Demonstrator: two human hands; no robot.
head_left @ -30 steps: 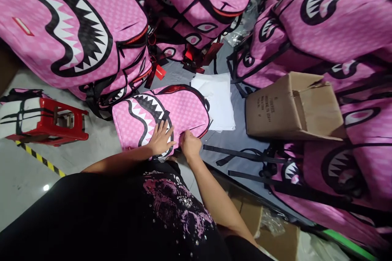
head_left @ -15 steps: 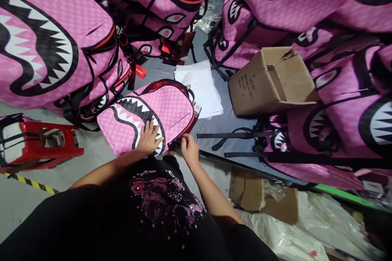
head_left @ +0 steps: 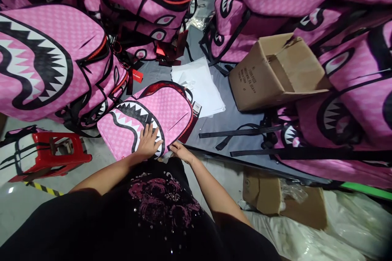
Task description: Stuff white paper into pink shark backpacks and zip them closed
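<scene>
A pink checkered backpack (head_left: 168, 110) with a shark-mouth print lies on its back at the near edge of the grey table (head_left: 211, 130). My left hand (head_left: 148, 140) rests flat on the printed mouth, fingers spread. At the backpack's near right side, my right hand (head_left: 181, 151) has its fingers pinched together at the edge by the zipper; what they grip is too small to make out. The backpack's top shows an open red-lined part, and a tag (head_left: 196, 108) hangs beside it.
White paper sheets (head_left: 203, 85) lie behind the backpack. An open cardboard box (head_left: 254, 77) stands to the right. Piled pink backpacks (head_left: 39, 53) flank both sides. Loose black straps (head_left: 232, 133) cross the table. A red stool (head_left: 65, 153) is at lower left.
My right hand has moved left and a little down, onto the backpack's near edge. My left hand has stayed on the print. The view has shifted slightly.
</scene>
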